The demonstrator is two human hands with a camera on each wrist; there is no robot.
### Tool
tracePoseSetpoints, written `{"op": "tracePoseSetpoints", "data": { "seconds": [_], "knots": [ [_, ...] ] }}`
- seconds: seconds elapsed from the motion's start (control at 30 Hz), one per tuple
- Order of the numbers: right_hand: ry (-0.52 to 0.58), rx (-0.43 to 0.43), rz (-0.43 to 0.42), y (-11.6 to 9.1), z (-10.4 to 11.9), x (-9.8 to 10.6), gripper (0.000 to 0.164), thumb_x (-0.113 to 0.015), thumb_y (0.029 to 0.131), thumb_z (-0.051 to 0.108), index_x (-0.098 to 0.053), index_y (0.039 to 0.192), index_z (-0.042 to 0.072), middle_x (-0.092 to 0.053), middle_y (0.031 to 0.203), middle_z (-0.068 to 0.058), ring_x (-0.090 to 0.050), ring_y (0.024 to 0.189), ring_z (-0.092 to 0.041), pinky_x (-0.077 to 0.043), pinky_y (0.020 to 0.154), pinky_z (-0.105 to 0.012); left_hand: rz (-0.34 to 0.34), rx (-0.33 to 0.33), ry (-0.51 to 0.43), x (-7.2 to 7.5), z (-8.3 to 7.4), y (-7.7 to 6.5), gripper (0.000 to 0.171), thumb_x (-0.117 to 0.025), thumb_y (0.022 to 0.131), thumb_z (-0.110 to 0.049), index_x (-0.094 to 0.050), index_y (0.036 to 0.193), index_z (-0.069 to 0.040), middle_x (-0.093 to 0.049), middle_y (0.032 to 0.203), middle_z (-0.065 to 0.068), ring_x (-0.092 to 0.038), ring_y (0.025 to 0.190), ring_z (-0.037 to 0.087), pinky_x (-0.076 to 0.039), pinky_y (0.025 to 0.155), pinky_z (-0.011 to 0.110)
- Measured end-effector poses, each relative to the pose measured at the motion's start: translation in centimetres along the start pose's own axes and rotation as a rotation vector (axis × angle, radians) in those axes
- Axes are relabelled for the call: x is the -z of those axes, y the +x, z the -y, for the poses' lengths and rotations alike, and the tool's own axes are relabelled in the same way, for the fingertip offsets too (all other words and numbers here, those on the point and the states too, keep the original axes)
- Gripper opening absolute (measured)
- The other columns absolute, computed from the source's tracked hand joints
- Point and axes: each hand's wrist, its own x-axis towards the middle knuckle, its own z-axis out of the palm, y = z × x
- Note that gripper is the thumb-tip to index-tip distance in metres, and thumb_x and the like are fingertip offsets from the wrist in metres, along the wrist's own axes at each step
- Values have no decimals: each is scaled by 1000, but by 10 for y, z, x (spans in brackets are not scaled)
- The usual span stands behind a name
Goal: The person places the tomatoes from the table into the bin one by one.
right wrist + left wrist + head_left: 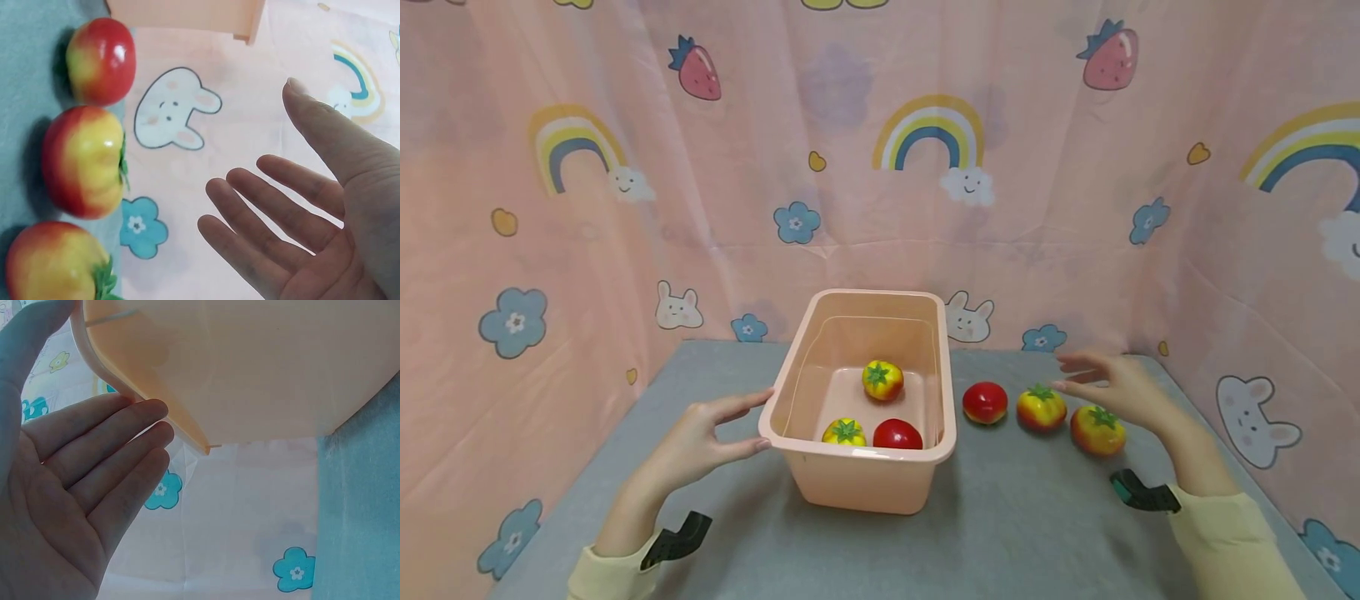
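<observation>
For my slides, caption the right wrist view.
Right hand, fingers extended, near three glossy, round, red-and-yellow fruits lined up on flat grey tabletop.

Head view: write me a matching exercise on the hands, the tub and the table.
1. Left hand
2. Right hand
3. Tub
4. Table

A. Plain and greyish
B. Near the fruits outside, holding nothing
C. Touching the rim
D. Peach, with three fruits showing inside

Pairs: 1-C, 2-B, 3-D, 4-A

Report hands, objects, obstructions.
Left hand touching pink rectangular plastic bin; right hand empty. Red and yellow round fruits: three inside, three beside it. No visible obstruction.
</observation>
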Motion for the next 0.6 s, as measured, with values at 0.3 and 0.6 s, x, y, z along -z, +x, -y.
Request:
{"op": "tracePoseSetpoints", "data": {
  "seconds": [0.3,0.6],
  "knots": [
    [-16,-51,16,-8,-10,-1,57,-62,90,41,-53,131,2,-61,123,-22,-61,108,-40,-52,86,-58,0,8,-9,0,0,0,56,-78,79,-29,-60,129,-12,-61,129,0,-61,114,25,-52,95,43],
    [-11,-93,30,-15,-23,-4,58,-61,91,43,-52,131,2,-59,125,-23,-59,110,-42,-51,86,-60,3,8,10,1,0,0,56,-77,79,-32,-60,130,-14,-61,129,-1,-62,114,25,-53,94,42]
  ]
}}
